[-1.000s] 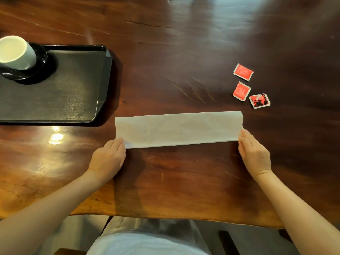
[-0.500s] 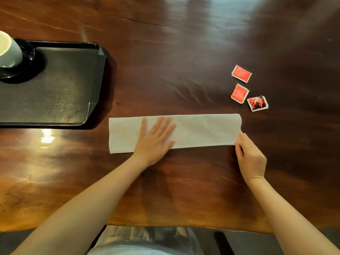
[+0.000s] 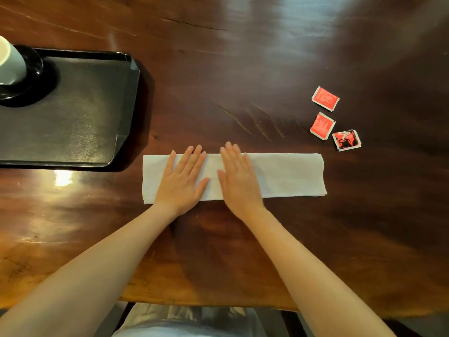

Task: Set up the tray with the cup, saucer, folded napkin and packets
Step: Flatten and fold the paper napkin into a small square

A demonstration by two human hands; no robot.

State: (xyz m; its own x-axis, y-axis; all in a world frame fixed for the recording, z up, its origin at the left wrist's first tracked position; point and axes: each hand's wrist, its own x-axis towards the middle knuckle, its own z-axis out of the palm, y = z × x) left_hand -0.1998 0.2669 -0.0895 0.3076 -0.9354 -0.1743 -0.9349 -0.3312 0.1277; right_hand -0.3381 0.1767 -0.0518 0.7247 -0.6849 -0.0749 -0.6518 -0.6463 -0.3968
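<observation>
The white cup (image 3: 9, 64) is being cut off by the left edge of the head view, so only its right side is being shown. The black saucer (image 3: 32, 77) beneath it is being cropped by the same edge and partly hidden by the cup. The black tray (image 3: 85, 117) is being cut off on its left as well. The middle of the folded napkin (image 3: 286, 175) is being covered by the left hand (image 3: 181, 181) and the right hand (image 3: 239, 182), both lying flat on it. The right hand's fingertips (image 3: 229, 148) are being slightly blurred. The print on the three red packets (image 3: 322, 125) is being rendered too small to read. Both forearms (image 3: 97, 276) are being cropped by the bottom edge. The pale clothing (image 3: 184, 322) is being partly hidden by the table (image 3: 218, 283).
</observation>
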